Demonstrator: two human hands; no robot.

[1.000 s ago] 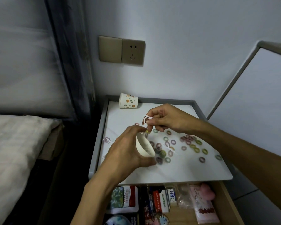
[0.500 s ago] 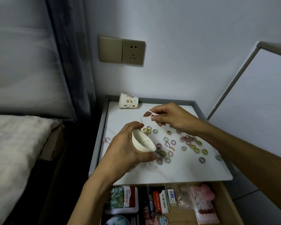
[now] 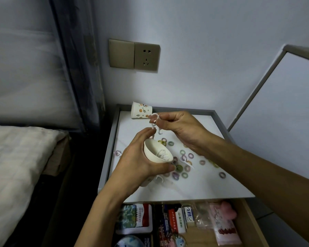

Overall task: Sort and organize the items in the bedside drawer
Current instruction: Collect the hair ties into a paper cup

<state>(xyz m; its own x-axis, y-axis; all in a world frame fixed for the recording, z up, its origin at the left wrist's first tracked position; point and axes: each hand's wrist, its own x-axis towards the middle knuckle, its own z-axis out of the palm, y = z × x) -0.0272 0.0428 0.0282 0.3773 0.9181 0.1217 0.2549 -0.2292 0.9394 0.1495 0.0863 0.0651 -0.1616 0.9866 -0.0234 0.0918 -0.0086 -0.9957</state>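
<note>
My left hand (image 3: 139, 163) grips a white paper cup (image 3: 157, 153) tilted toward me above the nightstand top (image 3: 194, 186); thin white pieces lie inside it. My right hand (image 3: 178, 126) pinches white floss picks (image 3: 155, 124) just above and behind the cup's rim. Several small colored hair ties (image 3: 184, 169) lie scattered on the white top under and right of the cup. A few more white floss picks (image 3: 161, 179) rest on the top below my left hand. The open drawer (image 3: 246, 223) at the bottom holds packets and boxes.
A second patterned paper cup (image 3: 141, 112) lies on its side at the back of the top. A wall socket (image 3: 146, 57) is above. The bed (image 3: 14, 166) is to the left, a white panel (image 3: 284, 111) to the right. A pink packet (image 3: 223, 227) sits in the drawer.
My right hand lifted the floss picks up and back from the hair ties to above the cup. My left hand tilted the cup's mouth more toward me.
</note>
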